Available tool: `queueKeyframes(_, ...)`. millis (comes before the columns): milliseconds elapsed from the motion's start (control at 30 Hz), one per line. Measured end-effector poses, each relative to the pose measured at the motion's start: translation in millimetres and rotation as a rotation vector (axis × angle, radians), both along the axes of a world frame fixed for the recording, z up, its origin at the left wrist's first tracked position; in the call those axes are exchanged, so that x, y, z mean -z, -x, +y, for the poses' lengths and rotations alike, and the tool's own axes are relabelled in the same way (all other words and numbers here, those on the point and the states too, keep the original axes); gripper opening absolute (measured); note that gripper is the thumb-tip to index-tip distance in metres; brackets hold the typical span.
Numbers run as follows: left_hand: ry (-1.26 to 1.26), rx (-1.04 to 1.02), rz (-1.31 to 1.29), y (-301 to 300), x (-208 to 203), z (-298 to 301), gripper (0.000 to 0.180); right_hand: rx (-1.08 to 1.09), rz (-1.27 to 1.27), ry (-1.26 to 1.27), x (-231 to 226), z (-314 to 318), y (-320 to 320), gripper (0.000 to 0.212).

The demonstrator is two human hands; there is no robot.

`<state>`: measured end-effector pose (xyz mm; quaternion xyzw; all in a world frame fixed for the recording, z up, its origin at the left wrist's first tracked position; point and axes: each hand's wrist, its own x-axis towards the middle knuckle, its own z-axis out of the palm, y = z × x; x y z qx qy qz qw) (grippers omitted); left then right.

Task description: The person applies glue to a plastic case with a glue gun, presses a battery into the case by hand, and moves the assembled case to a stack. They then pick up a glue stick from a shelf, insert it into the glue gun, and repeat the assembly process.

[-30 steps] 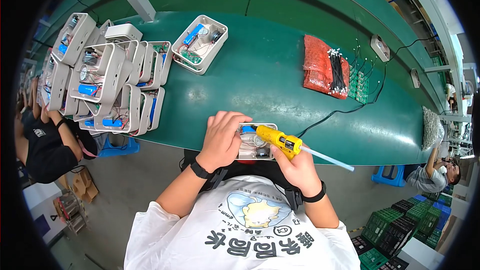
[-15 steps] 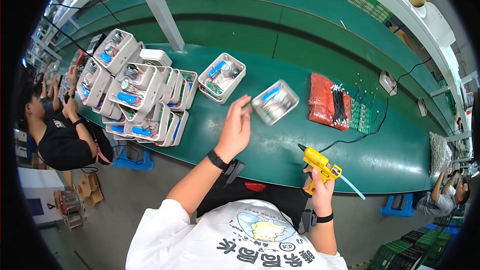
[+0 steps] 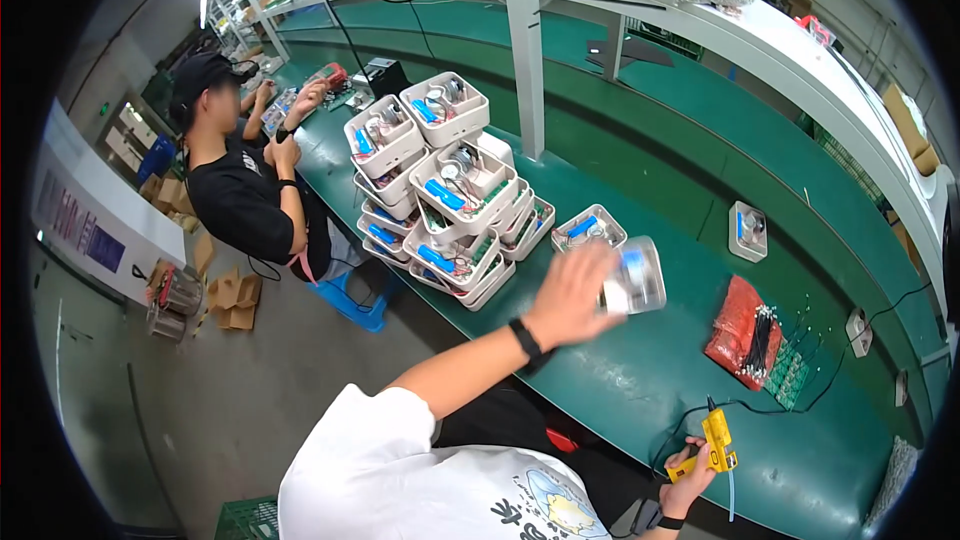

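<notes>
My left hand (image 3: pixel 572 292), smeared by motion, reaches over the bench. Its fingers overlap the near edge of a blurred white tray (image 3: pixel 652 280) with a blue part inside; whether they grip it is unclear. Just behind, partly covered by the hand, stands another white tray (image 3: pixel 612 224) holding a blue cylindrical cell and a round metal part. At the bench's front edge, my right hand (image 3: pixel 690 468) is closed round the handle of a yellow hot glue gun (image 3: pixel 717 437). The gun's nozzle points away from me, and a pale glue stick sticks out of its back.
Left of my hand rise stacked white trays (image 3: pixel 465 195) with electronics. A single tray (image 3: pixel 747 231) sits on the far green strip. A red bubble-wrap bundle (image 3: pixel 736 325), black wires and green circuit boards (image 3: pixel 790 372) lie to the right. A co-worker (image 3: pixel 245 165) sits at left.
My view has swung left. My left hand is now blurred over the trays. A tray shows on the far green strip where none showed before. My right hand still holds the glue gun.
</notes>
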<state>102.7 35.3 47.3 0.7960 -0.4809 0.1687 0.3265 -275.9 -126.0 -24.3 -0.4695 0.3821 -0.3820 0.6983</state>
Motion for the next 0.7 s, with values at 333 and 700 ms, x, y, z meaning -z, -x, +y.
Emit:
queueKeyframes(333, -0.210, 0.595, 0.402, 75.3, 24.2, 58.7, 0.080, 0.031, 0.061, -0.074, -1.3, 1.4, 7.0, 0.033)
queueKeyframes(700, -0.411, 0.406, 0.206, 68.0, 7.9, 21.3, 0.015, -0.088, -0.014, -0.002, -11.6, 10.4, -1.5, 0.025)
